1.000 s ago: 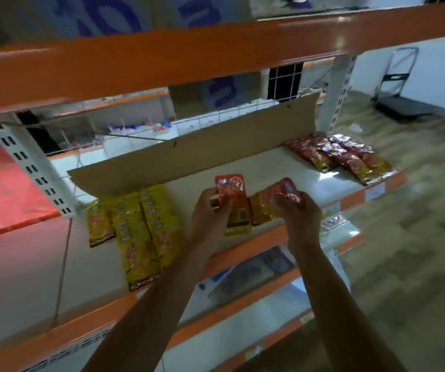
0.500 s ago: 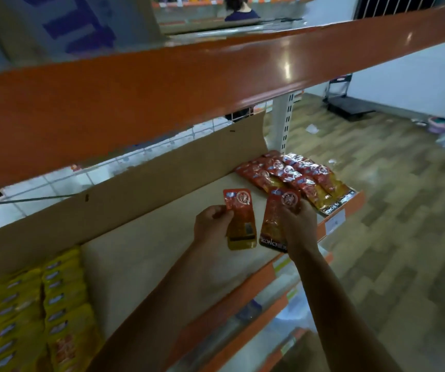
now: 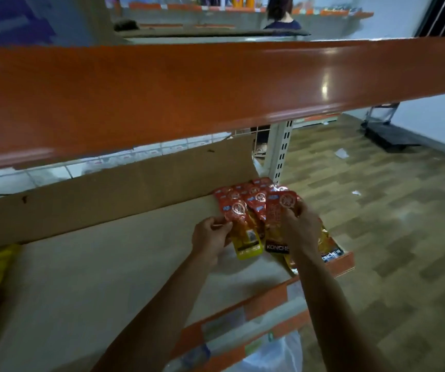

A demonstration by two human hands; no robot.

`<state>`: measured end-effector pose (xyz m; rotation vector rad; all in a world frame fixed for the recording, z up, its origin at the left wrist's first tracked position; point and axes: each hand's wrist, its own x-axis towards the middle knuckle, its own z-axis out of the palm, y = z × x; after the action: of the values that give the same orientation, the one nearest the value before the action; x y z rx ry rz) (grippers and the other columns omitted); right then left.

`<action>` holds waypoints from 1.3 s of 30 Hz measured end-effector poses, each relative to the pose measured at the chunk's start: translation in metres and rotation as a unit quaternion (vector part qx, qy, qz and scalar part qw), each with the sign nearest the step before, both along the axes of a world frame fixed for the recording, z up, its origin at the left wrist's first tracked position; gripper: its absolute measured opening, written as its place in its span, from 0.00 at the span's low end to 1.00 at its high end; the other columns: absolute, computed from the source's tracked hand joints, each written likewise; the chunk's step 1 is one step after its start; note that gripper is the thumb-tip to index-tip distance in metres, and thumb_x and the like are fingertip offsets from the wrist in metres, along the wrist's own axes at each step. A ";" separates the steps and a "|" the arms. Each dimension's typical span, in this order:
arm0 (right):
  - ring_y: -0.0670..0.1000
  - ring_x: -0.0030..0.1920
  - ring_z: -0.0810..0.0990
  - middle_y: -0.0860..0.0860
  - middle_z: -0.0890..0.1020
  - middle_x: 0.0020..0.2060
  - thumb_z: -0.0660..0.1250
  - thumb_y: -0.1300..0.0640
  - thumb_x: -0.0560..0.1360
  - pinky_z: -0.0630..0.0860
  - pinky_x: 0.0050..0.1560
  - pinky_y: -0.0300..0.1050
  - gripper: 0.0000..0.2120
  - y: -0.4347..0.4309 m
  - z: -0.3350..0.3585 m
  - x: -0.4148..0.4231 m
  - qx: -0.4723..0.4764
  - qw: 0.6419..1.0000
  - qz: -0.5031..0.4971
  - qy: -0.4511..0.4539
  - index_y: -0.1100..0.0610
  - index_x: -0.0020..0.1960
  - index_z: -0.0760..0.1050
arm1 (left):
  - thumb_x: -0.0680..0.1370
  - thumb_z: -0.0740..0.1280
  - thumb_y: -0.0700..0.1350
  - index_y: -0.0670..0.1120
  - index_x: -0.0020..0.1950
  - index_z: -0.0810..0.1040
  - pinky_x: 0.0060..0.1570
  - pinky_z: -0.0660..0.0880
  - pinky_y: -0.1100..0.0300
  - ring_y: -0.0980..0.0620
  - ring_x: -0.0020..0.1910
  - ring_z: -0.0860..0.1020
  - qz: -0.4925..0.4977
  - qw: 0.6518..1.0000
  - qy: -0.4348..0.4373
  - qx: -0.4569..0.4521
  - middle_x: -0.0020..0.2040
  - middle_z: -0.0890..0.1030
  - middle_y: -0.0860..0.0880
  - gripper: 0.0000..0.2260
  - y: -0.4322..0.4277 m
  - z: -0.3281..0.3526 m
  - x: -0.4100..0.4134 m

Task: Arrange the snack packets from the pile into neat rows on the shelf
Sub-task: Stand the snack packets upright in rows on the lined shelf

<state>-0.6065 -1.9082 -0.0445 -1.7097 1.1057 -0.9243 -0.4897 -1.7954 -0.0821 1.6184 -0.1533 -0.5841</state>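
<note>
Shelf (image 3: 108,264), right end: our left hand (image 3: 210,238) pinches a red packet (image 3: 243,224), our right hand (image 3: 300,226) grips a second packet (image 3: 277,218) (labelled KONCHEW).

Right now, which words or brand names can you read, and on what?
"KONCHE", rest hidden: right-hand packet, gripped by the right hand.
"ONCHEW", start hidden: packet lying at the shelf end.
Small print on the left-hand packet: too blurred to read.
</note>
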 end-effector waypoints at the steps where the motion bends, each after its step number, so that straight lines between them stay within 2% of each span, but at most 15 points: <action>1: 0.54 0.38 0.79 0.56 0.81 0.40 0.60 0.62 0.75 0.74 0.37 0.41 0.07 -0.007 0.000 -0.001 0.006 1.000 0.012 -0.003 0.59 0.48 0.77 | 0.75 0.71 0.40 0.45 0.47 0.80 0.33 0.77 0.65 0.54 0.38 0.80 0.011 1.000 -0.002 0.001 0.42 0.81 0.47 0.03 -0.005 -0.001 -0.001; 3: 0.57 0.41 0.80 0.55 0.82 0.40 0.61 0.62 0.76 0.76 0.41 0.49 0.08 -0.017 -0.001 -0.001 0.017 0.999 0.030 -0.011 0.58 0.50 0.78 | 0.75 0.71 0.39 0.45 0.45 0.80 0.30 0.75 0.66 0.54 0.35 0.79 0.031 0.999 -0.003 -0.007 0.40 0.81 0.47 0.02 -0.012 -0.003 -0.003; 5: 0.55 0.39 0.80 0.55 0.82 0.40 0.61 0.62 0.75 0.76 0.39 0.47 0.07 -0.025 -0.003 -0.002 0.012 0.999 0.039 -0.018 0.57 0.48 0.77 | 0.75 0.71 0.39 0.45 0.45 0.80 0.29 0.75 0.66 0.54 0.34 0.79 0.039 0.999 -0.003 -0.009 0.38 0.81 0.47 0.02 -0.017 -0.005 -0.005; 7: 0.56 0.39 0.81 0.56 0.82 0.40 0.61 0.62 0.75 0.77 0.39 0.49 0.07 -0.031 -0.006 -0.003 0.018 0.998 0.050 -0.017 0.57 0.47 0.77 | 0.76 0.70 0.39 0.46 0.44 0.80 0.33 0.77 0.63 0.52 0.36 0.80 0.048 0.999 -0.002 -0.009 0.39 0.81 0.47 0.02 -0.021 -0.005 -0.010; 10: 0.60 0.42 0.82 0.57 0.82 0.41 0.60 0.61 0.76 0.80 0.44 0.57 0.08 -0.036 -0.009 -0.005 0.044 0.995 0.085 -0.020 0.58 0.50 0.77 | 0.78 0.65 0.40 0.45 0.50 0.78 0.44 0.79 0.56 0.50 0.43 0.80 0.074 0.997 0.001 -0.010 0.44 0.81 0.46 0.03 -0.025 -0.003 -0.011; 12: 0.59 0.41 0.82 0.57 0.82 0.41 0.60 0.61 0.77 0.80 0.41 0.54 0.07 -0.039 -0.010 -0.006 0.047 0.994 0.094 -0.033 0.57 0.49 0.77 | 0.81 0.61 0.40 0.47 0.51 0.75 0.46 0.79 0.52 0.48 0.46 0.80 0.094 0.993 0.040 -0.060 0.49 0.80 0.45 0.04 -0.025 0.002 -0.011; 14: 0.52 0.37 0.81 0.54 0.82 0.40 0.60 0.60 0.77 0.78 0.33 0.43 0.07 -0.041 -0.008 -0.005 0.039 0.994 0.095 -0.039 0.54 0.50 0.77 | 0.81 0.57 0.38 0.48 0.49 0.73 0.37 0.78 0.56 0.50 0.41 0.80 0.119 0.983 0.071 -0.117 0.46 0.80 0.45 0.08 -0.024 0.009 -0.012; 16: 0.48 0.34 0.78 0.51 0.82 0.39 0.60 0.60 0.78 0.73 0.31 0.39 0.08 -0.041 -0.008 -0.004 0.048 0.991 0.114 -0.048 0.55 0.51 0.78 | 0.81 0.57 0.40 0.49 0.44 0.74 0.28 0.74 0.62 0.55 0.30 0.78 0.134 0.976 0.087 -0.151 0.37 0.80 0.49 0.09 -0.023 0.015 -0.013; 19: 0.48 0.32 0.76 0.51 0.81 0.36 0.60 0.62 0.78 0.73 0.31 0.42 0.07 -0.038 -0.009 -0.003 0.061 0.987 0.137 -0.062 0.55 0.49 0.77 | 0.79 0.61 0.56 0.49 0.41 0.72 0.23 0.68 0.64 0.57 0.22 0.70 0.090 0.976 0.109 -0.167 0.26 0.71 0.53 0.13 -0.021 0.016 -0.016; 22: 0.45 0.29 0.72 0.49 0.76 0.33 0.60 0.63 0.78 0.68 0.29 0.38 0.07 -0.037 -0.011 0.000 0.060 0.986 0.145 -0.065 0.57 0.46 0.76 | 0.75 0.68 0.55 0.48 0.44 0.72 0.26 0.68 0.64 0.59 0.24 0.71 0.028 0.987 0.069 -0.139 0.26 0.73 0.57 0.12 -0.022 0.014 -0.018; 25: 0.47 0.31 0.71 0.49 0.75 0.33 0.60 0.64 0.77 0.67 0.31 0.40 0.07 -0.038 -0.012 0.001 0.059 0.986 0.146 -0.060 0.57 0.44 0.75 | 0.79 0.64 0.53 0.46 0.46 0.78 0.31 0.71 0.62 0.54 0.33 0.78 0.028 0.992 0.065 -0.100 0.35 0.81 0.51 0.12 -0.028 0.013 -0.024; 29: 0.54 0.39 0.79 0.54 0.80 0.40 0.60 0.64 0.77 0.76 0.40 0.48 0.07 -0.037 -0.012 -0.001 0.062 0.985 0.155 -0.054 0.58 0.49 0.76 | 0.79 0.62 0.56 0.47 0.38 0.77 0.36 0.71 0.59 0.52 0.35 0.78 0.049 0.983 -0.142 0.105 0.34 0.80 0.52 0.16 -0.031 0.000 -0.023; 31: 0.54 0.39 0.79 0.54 0.81 0.42 0.60 0.62 0.77 0.77 0.41 0.49 0.07 -0.038 -0.014 -0.002 0.062 0.984 0.160 -0.045 0.58 0.51 0.77 | 0.76 0.68 0.54 0.49 0.47 0.79 0.42 0.76 0.58 0.53 0.42 0.81 0.029 0.976 -0.177 0.124 0.42 0.82 0.53 0.09 -0.031 -0.003 -0.024; 33: 0.51 0.36 0.77 0.54 0.81 0.41 0.60 0.61 0.78 0.73 0.37 0.45 0.08 -0.039 -0.016 -0.002 0.059 0.983 0.169 -0.033 0.58 0.53 0.77 | 0.74 0.71 0.54 0.48 0.56 0.76 0.46 0.75 0.60 0.55 0.46 0.79 0.031 0.967 -0.204 0.150 0.47 0.80 0.55 0.15 -0.031 -0.007 -0.023; 39: 0.51 0.41 0.80 0.53 0.82 0.44 0.61 0.61 0.78 0.78 0.45 0.50 0.09 -0.039 -0.016 -0.002 0.050 0.983 0.174 -0.022 0.58 0.56 0.77 | 0.77 0.68 0.51 0.45 0.60 0.77 0.44 0.69 0.64 0.56 0.45 0.76 0.017 0.938 -0.277 0.209 0.54 0.82 0.48 0.16 -0.037 -0.009 -0.019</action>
<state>-0.6082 -1.9474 -0.0609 -1.7197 0.7766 -0.6722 -0.5089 -1.8327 -0.0911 2.1695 -0.4406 -0.1162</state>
